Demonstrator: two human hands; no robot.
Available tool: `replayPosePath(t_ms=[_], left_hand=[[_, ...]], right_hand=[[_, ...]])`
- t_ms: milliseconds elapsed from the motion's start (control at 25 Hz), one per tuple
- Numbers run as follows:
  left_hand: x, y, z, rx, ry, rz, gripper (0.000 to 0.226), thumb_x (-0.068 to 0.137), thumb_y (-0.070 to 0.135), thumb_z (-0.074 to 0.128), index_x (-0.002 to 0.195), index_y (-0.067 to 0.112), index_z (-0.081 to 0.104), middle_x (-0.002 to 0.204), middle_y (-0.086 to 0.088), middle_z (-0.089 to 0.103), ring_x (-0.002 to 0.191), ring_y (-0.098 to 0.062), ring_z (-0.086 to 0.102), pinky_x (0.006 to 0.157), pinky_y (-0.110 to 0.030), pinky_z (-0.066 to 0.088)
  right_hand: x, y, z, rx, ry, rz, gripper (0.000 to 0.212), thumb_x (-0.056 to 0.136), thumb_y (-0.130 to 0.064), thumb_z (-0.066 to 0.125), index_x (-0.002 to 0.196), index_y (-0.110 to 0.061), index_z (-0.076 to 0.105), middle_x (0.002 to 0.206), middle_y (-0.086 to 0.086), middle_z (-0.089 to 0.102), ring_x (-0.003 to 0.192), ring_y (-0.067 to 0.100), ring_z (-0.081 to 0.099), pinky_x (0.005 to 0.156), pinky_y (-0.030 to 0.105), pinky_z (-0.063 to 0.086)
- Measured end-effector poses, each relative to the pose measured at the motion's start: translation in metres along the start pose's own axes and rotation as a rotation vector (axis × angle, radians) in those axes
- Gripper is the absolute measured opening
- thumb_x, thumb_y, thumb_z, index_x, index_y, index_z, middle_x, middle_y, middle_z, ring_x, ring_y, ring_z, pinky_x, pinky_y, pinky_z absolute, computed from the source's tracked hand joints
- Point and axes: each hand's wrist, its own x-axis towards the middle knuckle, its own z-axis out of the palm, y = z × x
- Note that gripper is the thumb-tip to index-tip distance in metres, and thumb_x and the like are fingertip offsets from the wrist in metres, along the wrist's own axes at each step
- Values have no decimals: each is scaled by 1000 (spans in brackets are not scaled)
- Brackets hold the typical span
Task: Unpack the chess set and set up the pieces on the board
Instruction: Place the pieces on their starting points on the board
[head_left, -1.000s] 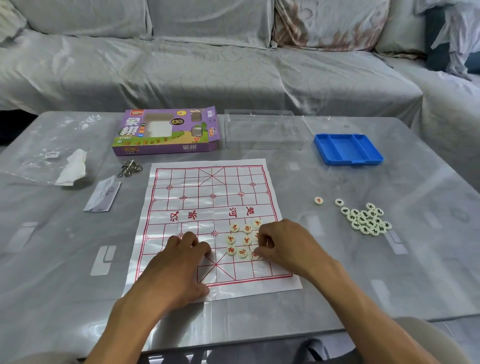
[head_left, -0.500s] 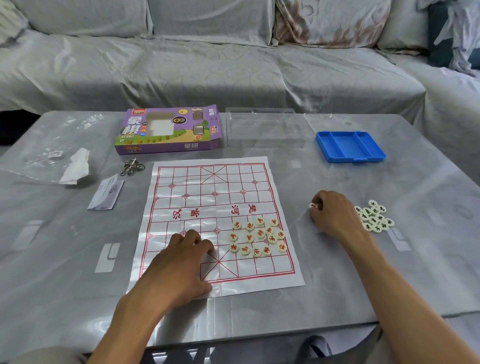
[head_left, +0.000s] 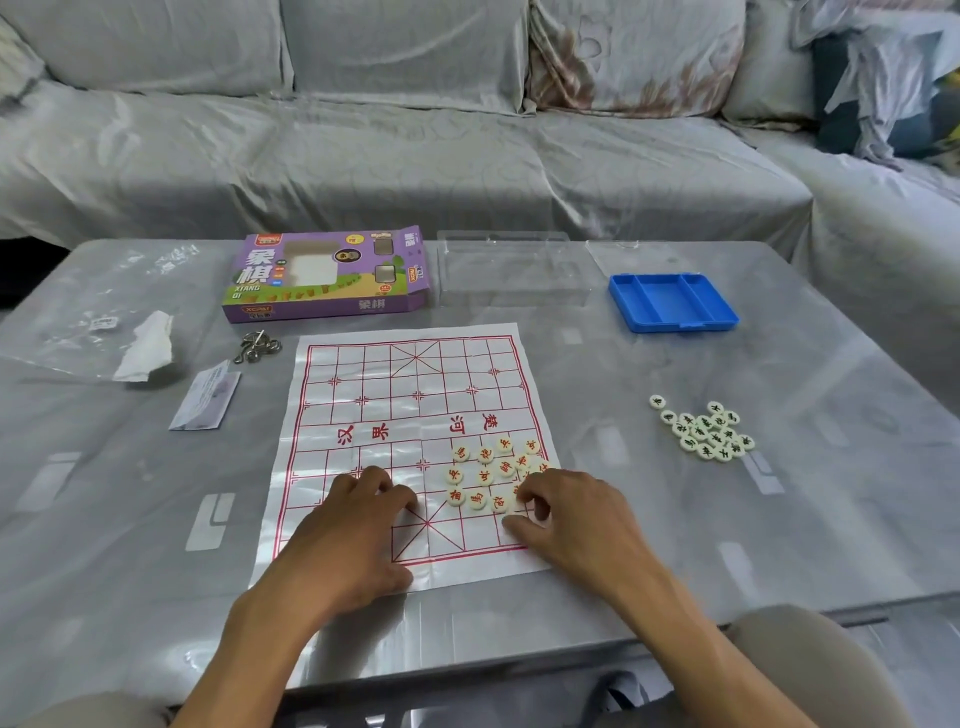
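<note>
Grey table (head_left: 779, 519) is covered by the paper board (head_left: 410, 395), pressed flat by the left hand (head_left: 353, 535), fingers curled. Red-marked pieces (head_left: 485, 475) are clustered on its near right, touched by the right hand (head_left: 576, 519); whether one is pinched cannot be told.

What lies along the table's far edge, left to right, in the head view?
Purple cardboard chess box → clear plastic case → blue plastic tray.
</note>
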Motion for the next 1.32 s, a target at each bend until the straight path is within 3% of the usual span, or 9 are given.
replayPosePath(t_ms=[160, 320, 440, 560, 720, 840, 960, 1080, 1320], left_hand=[[0, 2, -3, -17, -49, -21, 64, 73, 56, 72, 129, 47, 44, 136, 19, 35, 127, -10, 34, 96, -25, 45], [11, 7, -5, -63, 154, -113, 40, 82, 55, 62, 120, 42, 55, 130, 17, 51, 117, -12, 47, 86, -28, 48], [24, 18, 7, -23, 286, -122, 50, 84, 57, 59, 128, 34, 55, 147, 5, 43, 132, -22, 41, 101, -39, 42], [26, 24, 17, 13, 162, -101, 81, 75, 75, 36, 143, 33, 39, 159, 0, 23, 145, -29, 23, 114, -47, 25], [24, 22, 18, 61, 59, -60, 86, 71, 78, 16, 148, 40, 15, 160, 13, 7, 147, -19, 8, 118, -39, 15], [24, 26, 17, 80, 57, -20, 83, 75, 80, 28, 147, 41, 18, 159, 14, 10, 146, -18, 12, 117, -39, 19], [21, 31, 15, 13, 111, -13, 77, 75, 73, 40, 144, 39, 31, 156, 13, 23, 143, -19, 21, 113, -42, 26], [21, 32, 13, 22, 125, -10, 74, 77, 72, 43, 142, 40, 32, 154, 16, 23, 140, -16, 20, 110, -39, 26], [22, 31, 13, 43, 84, -27, 72, 84, 70, 45, 145, 41, 21, 157, 15, 12, 144, -16, 10, 114, -40, 19]], right_hand=[[22, 63, -40, 51, 254, 224, 17, 87, -41, 60, 94, -28, 67, 92, -12, 68, 89, 15, 63, 75, 32, 50], [31, 137, -54, -34, 317, 406, 32, 90, -33, 58, 120, -23, 61, 122, 1, 59, 113, 28, 49, 89, 39, 42], [44, 148, -42, -68, 376, 315, 39, 92, -34, 56, 130, -24, 56, 135, 0, 54, 121, 30, 44, 98, 42, 35], [67, 143, -32, -152, 345, 289, 33, 95, -28, 49, 127, -24, 59, 131, 0, 58, 117, 30, 47, 96, 44, 33], [78, 149, -28, -129, 340, 293, 26, 95, -18, 46, 107, -15, 69, 105, 7, 63, 97, 31, 55, 86, 42, 40], [77, 143, -34, -17, 407, 274, 21, 89, -11, 54, 104, -8, 69, 99, 9, 66, 93, 30, 60, 81, 37, 44], [89, 104, -34, 99, 472, 107, 13, 89, -16, 63, 99, -11, 69, 95, 3, 68, 85, 18, 61, 80, 30, 49], [109, 55, -20, 183, 501, -32, 11, 92, -24, 64, 95, -14, 67, 89, -3, 66, 80, 12, 60, 78, 25, 51], [110, 54, -16, -134, 290, -113, 32, 95, -45, 54, 92, -21, 74, 92, -6, 71, 87, 14, 55, 81, 30, 43]])
